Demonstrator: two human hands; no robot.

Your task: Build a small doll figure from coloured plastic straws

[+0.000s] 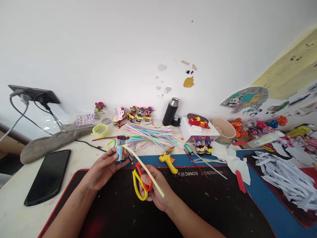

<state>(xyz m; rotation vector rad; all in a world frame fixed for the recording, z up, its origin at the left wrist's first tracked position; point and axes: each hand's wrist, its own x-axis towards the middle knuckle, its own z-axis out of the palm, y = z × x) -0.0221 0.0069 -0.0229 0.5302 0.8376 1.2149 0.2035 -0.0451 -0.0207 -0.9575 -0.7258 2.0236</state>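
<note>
Between the fingers of my left hand (105, 167) is a small pipe-cleaner doll (121, 152) with a dark red hat and a fuzzy light blue and orange body. My right hand (157, 185) is closed around scissors (140, 188) with one red and one yellow handle loop. Their blades point up and left, close against the doll. A pale yellow pipe cleaner (150, 175) runs from the doll down over the scissors and across my right hand. Exactly where the blades meet the pipe cleaner cannot be made out.
Behind my hands lie loose pastel pipe cleaners (151, 134), a yellow glue gun (168, 161) and a tape roll (100, 130). A black flask (170, 112) stands by the wall. White paper strips (287, 180) are piled right; a phone (48, 177) lies left. Several finished dolls (140, 114) line the back.
</note>
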